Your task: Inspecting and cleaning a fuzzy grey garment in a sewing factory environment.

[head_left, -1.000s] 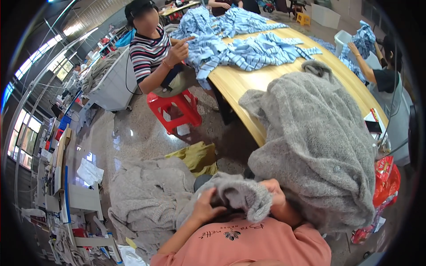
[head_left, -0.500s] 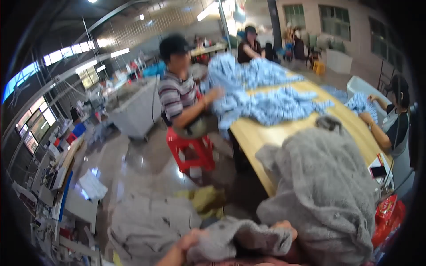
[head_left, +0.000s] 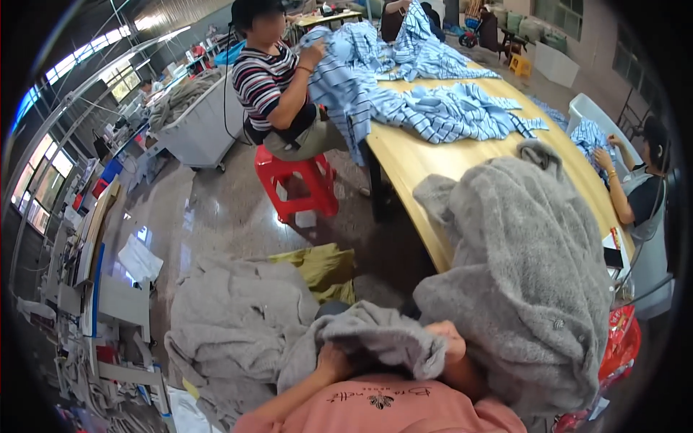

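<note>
A grey fleece garment lies bunched across my lap, its open edge raised between my hands. My right hand is closed on the edge at the right end. At the left end, my left hand is curled into the cloth, its fingertips hidden in the folds. Just right of my right hand, a large heap of the same grey fleece is piled over the table's near corner. Another grey fleece pile lies to the left of my lap.
A wooden table carries blue striped cloth. Beside it, a co-worker on a red stool lifts striped cloth; another person handles some at the right. Olive cloth lies ahead, a red bag at right.
My left hand has moved up and right, deeper into the fleece. My right hand has risen slightly with its edge. My view has tilted down; the seated co-worker has raised striped cloth.
</note>
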Available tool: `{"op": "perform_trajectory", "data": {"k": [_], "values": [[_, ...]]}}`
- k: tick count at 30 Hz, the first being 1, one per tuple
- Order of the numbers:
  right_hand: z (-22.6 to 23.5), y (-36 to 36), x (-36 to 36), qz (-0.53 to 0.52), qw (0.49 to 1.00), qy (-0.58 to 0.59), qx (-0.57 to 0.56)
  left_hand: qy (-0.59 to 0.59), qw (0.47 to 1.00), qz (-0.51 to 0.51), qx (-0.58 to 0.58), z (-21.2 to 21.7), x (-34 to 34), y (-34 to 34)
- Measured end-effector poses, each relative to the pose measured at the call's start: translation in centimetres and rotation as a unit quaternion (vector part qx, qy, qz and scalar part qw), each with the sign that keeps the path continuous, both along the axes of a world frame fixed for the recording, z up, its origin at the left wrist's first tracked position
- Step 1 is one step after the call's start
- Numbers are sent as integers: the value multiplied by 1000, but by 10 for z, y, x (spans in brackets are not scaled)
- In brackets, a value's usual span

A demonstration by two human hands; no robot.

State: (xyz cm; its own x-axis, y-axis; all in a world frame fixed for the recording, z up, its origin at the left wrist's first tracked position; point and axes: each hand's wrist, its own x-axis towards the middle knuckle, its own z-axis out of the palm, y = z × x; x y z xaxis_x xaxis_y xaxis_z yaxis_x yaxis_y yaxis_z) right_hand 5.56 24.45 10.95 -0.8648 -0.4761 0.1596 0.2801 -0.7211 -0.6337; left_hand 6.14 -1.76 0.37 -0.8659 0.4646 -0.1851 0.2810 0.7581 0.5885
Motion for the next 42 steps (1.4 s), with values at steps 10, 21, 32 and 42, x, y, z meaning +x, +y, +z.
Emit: {"op": "perform_trajectory", "data": {"k": [10,21,32,42], "values": [[-24,6,-6,-2,999,-37,36,28,962,271,-6,30,-12,4],[-24,-3,-8,-47,995,-72,45,34,952,305,-20,-7,-29,-13],[-23,-3,-13,-4,996,-31,83,336,924,90,156,225,-126,1],[-84,24,-117,27,989,-90,114,640,748,77,156,289,-328,70]]}}
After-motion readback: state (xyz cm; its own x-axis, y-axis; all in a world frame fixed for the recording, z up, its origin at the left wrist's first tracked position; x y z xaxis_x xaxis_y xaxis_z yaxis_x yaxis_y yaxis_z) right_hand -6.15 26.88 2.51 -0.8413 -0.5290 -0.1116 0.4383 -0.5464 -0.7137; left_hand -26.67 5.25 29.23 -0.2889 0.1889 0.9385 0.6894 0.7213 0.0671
